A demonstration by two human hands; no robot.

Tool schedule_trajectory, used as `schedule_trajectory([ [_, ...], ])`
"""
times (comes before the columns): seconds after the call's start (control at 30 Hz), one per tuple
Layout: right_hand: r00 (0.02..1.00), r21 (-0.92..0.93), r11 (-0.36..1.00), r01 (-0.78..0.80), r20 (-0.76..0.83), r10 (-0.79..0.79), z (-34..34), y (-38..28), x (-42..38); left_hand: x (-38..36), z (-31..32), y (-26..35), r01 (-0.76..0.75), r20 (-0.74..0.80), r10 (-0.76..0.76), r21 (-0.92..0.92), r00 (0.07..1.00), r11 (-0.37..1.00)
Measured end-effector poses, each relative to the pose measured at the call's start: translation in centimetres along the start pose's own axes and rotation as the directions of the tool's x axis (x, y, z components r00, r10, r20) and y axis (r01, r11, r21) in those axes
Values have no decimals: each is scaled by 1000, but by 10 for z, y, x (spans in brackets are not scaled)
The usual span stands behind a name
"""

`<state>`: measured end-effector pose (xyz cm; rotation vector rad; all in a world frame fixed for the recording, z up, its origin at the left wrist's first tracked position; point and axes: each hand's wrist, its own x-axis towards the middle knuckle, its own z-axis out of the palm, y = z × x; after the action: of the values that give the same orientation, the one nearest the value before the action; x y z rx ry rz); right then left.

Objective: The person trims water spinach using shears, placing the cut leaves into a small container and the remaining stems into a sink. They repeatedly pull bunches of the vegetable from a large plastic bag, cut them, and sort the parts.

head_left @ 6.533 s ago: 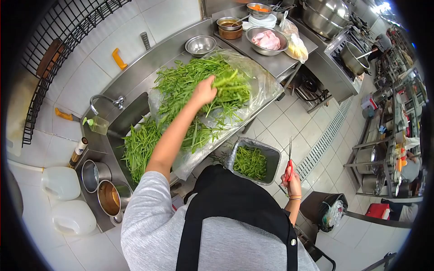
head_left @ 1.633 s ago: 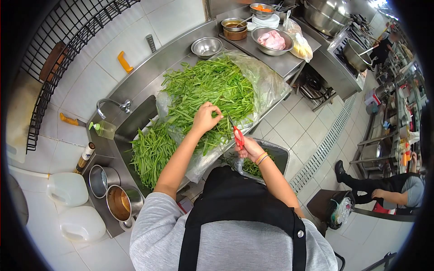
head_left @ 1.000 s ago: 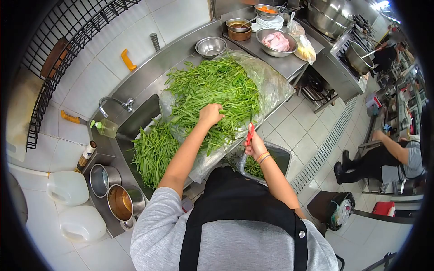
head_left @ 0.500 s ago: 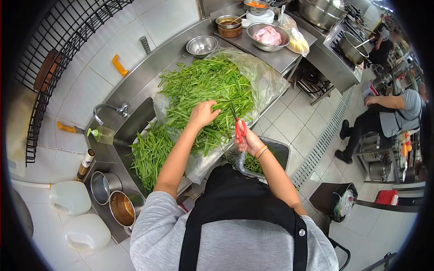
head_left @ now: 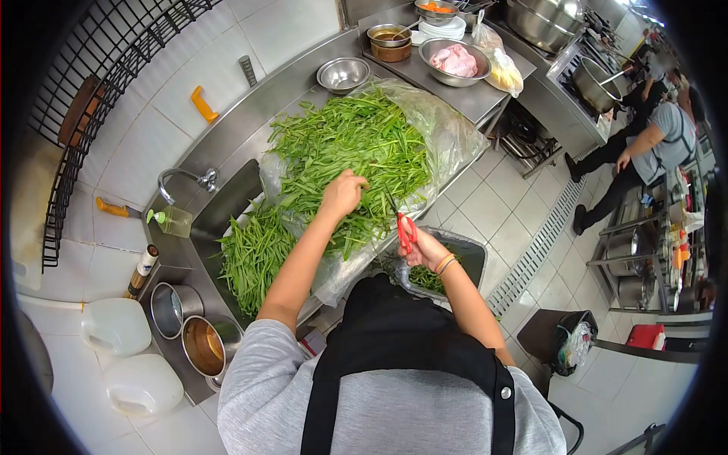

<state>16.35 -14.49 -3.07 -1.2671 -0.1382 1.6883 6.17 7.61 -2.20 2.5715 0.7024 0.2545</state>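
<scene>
A big heap of leafy greens [head_left: 349, 144] with long narrow leaves and thin stems lies on a clear plastic bag [head_left: 447, 133] over the counter. My left hand [head_left: 343, 194] rests at the near part of the heap, its fingers closed on some of the greens; the fingertips are partly hidden. In my right hand [head_left: 422, 250] is a pair of scissors [head_left: 406, 233] with red handles, blades pointing up toward the heap, just right of my left hand. Another pile of greens [head_left: 256, 262] sits in the sink [head_left: 224, 205] to the left.
Below my right forearm stands a bin [head_left: 474, 262] with green trimmings. A metal bowl [head_left: 343, 74] sits behind the heap; a bowl of raw poultry [head_left: 455, 62] is farther right. Pots [head_left: 205, 345] stand at left. A co-worker [head_left: 644, 152] is across the aisle near the stove.
My right hand and the scissors have shifted slightly right and down, a little farther from my left hand. The co-worker has moved, legs now wide apart.
</scene>
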Motion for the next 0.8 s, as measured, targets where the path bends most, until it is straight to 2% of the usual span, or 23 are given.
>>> schedule_trajectory([
  [0.1, 999, -38, 999, -32, -8, 32, 3, -1, 0, 0, 17, 6, 68, 17, -70, 103, 997, 992],
  [0.23, 1000, -43, 999, -22, 7, 22, 3, 0, -7, 3, 9, 6, 75, 78, -79, 52, 994, 996],
  [0.27, 999, -49, 999, -13, 34, 15, 3, 0, -9, 3, 8, 6, 69, 25, -70, 48, 997, 996],
  [0.37, 999, -44, 999, -12, 39, 13, 9, -1, -13, 5, 12, 0, 37, -6, -36, 46, 999, 998],
  [0.4, 999, -45, 999, -10, 41, 12, 10, -3, -10, 6, 8, 3, 48, 50, -51, 47, 997, 998],
  [0.47, 998, -62, 998, 15, -55, -19, 12, -4, -7, 5, 5, 9, 28, 58, -29, 25, 998, 999],
  [0.5, 998, -61, 998, 17, -56, -21, 9, -2, -3, 3, 3, 12, 9, 68, -9, -2, 998, 1000],
  [0.57, 995, -105, 991, 79, -55, -85, 3, 3, 4, 1, -4, 16, 43, 75, -43, 3, 996, 999],
  [0.63, 995, -89, 993, 77, -62, -83, 5, -1, -5, -1, -12, 10, 93, 1, -93, -21, 996, 995],
  [0.7, 995, -70, 995, 67, -73, -73, 5, -4, -7, 4, -23, -2, 100, 10, -100, 0, 995, 995],
  [0.77, 978, -200, 968, 153, -113, -178, 5, -14, 0, 8, -31, -10, 245, -60, -249, -54, 967, 968],
  [0.8, 979, -182, 976, 119, -141, -146, 8, -22, 7, 12, -28, -14, 248, -57, -251, -54, 966, 967],
])
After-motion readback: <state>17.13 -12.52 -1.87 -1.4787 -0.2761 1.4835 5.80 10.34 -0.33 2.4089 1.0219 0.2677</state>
